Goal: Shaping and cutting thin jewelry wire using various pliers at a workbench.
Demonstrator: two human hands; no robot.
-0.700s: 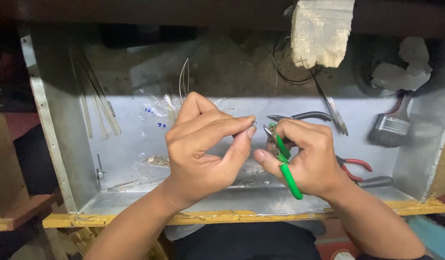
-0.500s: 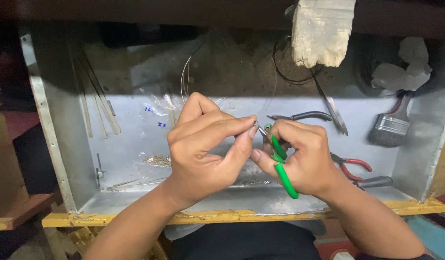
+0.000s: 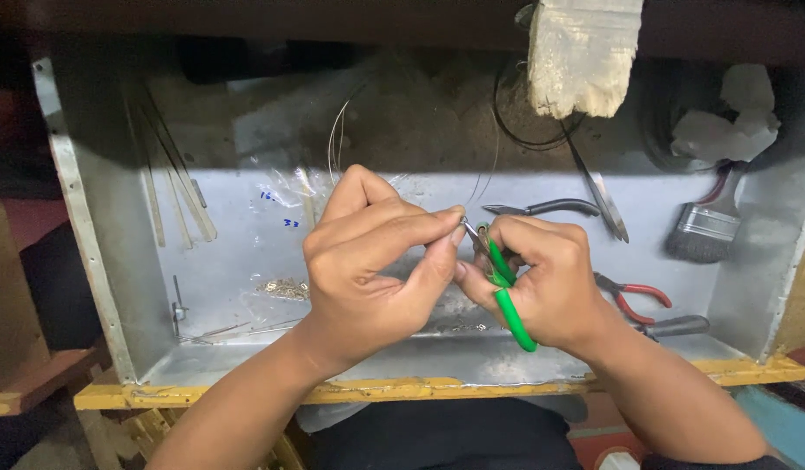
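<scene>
The right hand [image 3: 550, 283] is gripping green-handled pliers [image 3: 505, 292], nose meeting a tiny metal piece [image 3: 469, 228] pinched in the left hand [image 3: 368, 261] fingertips, above the metal tray [image 3: 246, 287] (other pliers [image 3: 542, 208] lying behind). Steady, gentle squeezing seems wisest.

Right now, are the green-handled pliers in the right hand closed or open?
Closed: the right hand squeezes the green-handled pliers, both handles lying together; the tips meet by the left hand fingertips.
</scene>
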